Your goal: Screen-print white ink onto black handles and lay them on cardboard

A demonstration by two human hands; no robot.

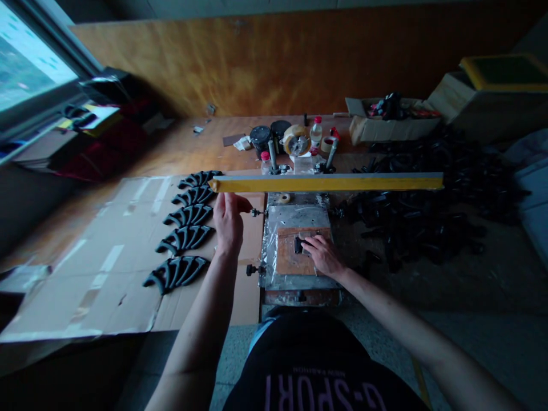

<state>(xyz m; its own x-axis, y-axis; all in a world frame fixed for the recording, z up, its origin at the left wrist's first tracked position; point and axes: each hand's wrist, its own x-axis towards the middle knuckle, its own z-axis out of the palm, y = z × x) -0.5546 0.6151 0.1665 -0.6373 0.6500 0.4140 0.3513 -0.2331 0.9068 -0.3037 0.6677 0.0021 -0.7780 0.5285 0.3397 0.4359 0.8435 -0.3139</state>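
A screen-printing frame [329,183], yellow along its near edge, is tilted up across the middle of the view. My left hand [229,222] is at its left end, fingers closed at the lower edge. Below it, a wooden board [287,262] lies on a metal printing base [274,220]. My right hand [325,256] reaches over this board from the right, its fingertips pinching a small black plastic part [298,245]. The part's exact shape is too small to tell.
Rows of curved black parts [182,271] lie on cardboard [115,228] at left. A heap of black parts [428,211] covers the right side. Behind the frame stand a tape roll [297,141], dark tubs [260,137] and a bottle [315,132]. An open carton [394,128] is farther right.
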